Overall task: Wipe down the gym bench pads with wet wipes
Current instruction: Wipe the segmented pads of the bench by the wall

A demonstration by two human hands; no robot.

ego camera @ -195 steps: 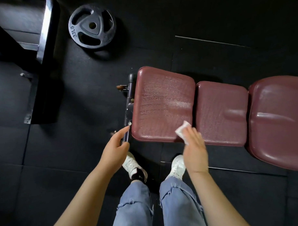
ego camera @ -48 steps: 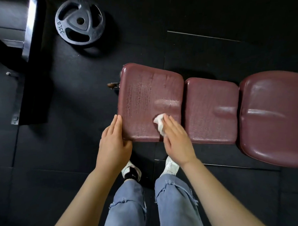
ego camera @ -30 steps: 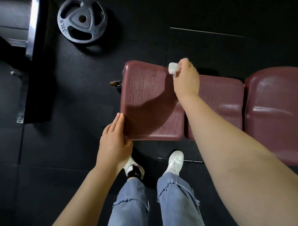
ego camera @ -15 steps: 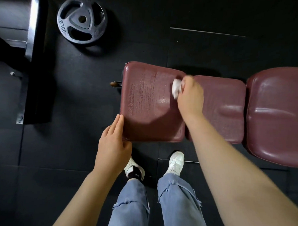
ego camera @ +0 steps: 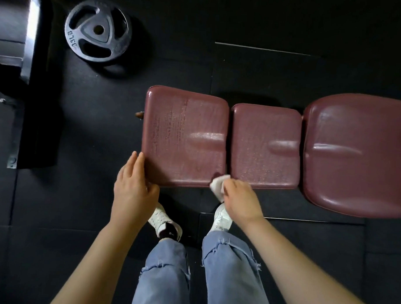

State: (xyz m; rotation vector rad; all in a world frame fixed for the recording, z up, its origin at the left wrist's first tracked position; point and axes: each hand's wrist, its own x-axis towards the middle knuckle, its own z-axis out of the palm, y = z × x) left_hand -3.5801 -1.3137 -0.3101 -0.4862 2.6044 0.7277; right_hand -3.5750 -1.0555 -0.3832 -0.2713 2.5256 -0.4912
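Three maroon bench pads lie in a row: the left pad [ego camera: 184, 137], streaked with wet marks, the middle pad [ego camera: 265, 145] and the larger right pad [ego camera: 356, 152]. My right hand [ego camera: 241, 202] holds a crumpled white wet wipe [ego camera: 217, 186] against the near edge, at the gap between the left and middle pads. My left hand [ego camera: 132, 186] rests on the near left corner of the left pad, fingers straight along its side and thumb at its front edge.
A black 33 LB weight plate [ego camera: 98, 33] lies on the dark rubber floor at the upper left. A metal rack frame [ego camera: 30, 36] stands at the far left. My feet in white sneakers [ego camera: 221, 218] stand close below the bench.
My right hand with the wipe has swept from the far edge of the left pad back down to its near right corner. My left hand has stayed at the near left corner.
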